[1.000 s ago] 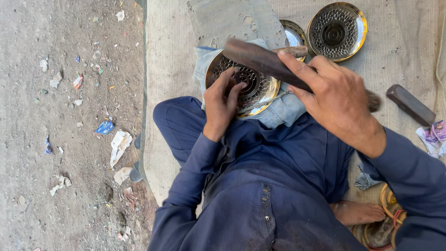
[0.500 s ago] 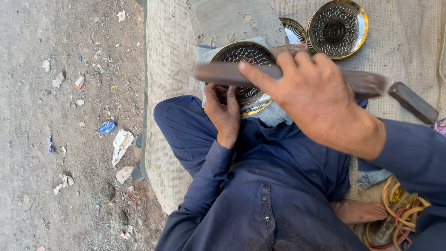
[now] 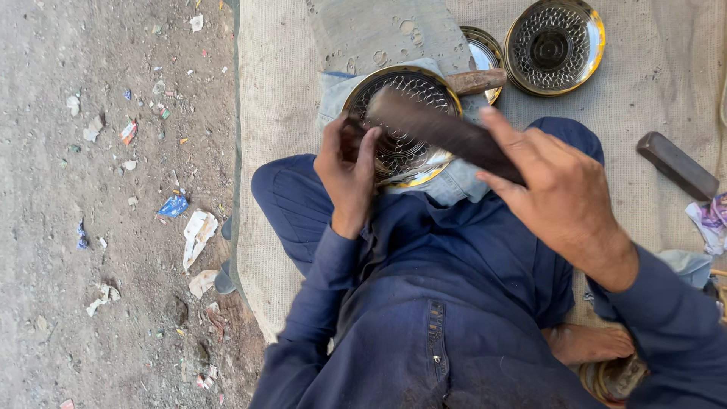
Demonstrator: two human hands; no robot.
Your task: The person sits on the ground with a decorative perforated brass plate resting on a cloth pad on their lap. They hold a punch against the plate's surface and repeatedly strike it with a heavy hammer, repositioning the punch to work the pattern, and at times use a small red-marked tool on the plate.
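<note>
Gripping a dark wooden mallet (image 3: 443,132), the right hand (image 3: 556,193) is closed round its handle and holds the head raised over a patterned metal plate (image 3: 401,129). This plate rests on a folded denim cloth (image 3: 447,185) on the person's lap, near the middle of the view. The left hand (image 3: 348,167) sits at the plate's nine o'clock edge with fingers curled inward; it seems to pinch a small tool against the surface, though I cannot tell what.

By my reading, the step in hand is working the plate's embossed pattern, with the mallet lifted between blows. A next strike would call for a steady left hand and a square, short drop onto whatever it holds, without shifting the plate on the cloth.

At one o'clock from this plate lie two more plates (image 3: 554,45) on the burlap mat (image 3: 288,91), and at three o'clock a dark bar (image 3: 676,164).
</note>
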